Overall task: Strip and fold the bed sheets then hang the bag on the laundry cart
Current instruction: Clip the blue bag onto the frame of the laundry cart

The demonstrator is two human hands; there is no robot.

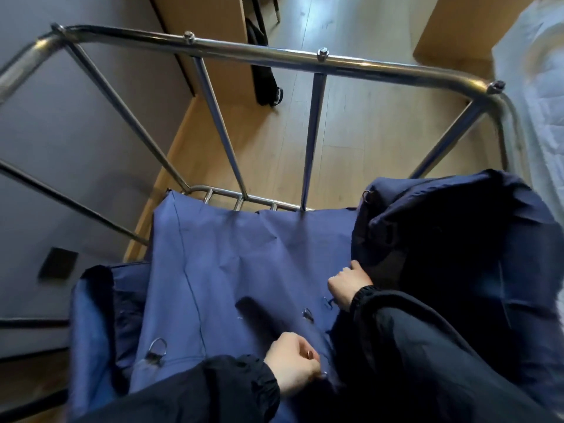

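A blue fabric laundry bag (232, 257) lies slack inside the steel laundry cart (274, 54), its far edge near the cart's lower rack. Metal D-rings (157, 351) are sewn along its near edge. My left hand (293, 363) pinches a small metal ring on the bag's near edge. Further right, my right hand (348, 283) grips a bunched dark fold of the bag (442, 239), which is heaped up at the cart's right side. Both arms wear black sleeves.
The cart's top rail has upright knobs (323, 52) along it. A white bed (534, 96) stands at the right, past the cart. Wooden floor (351, 123) lies beyond, with wooden furniture (210, 41) and a black bag (265, 77) at the back. A grey wall is on the left.
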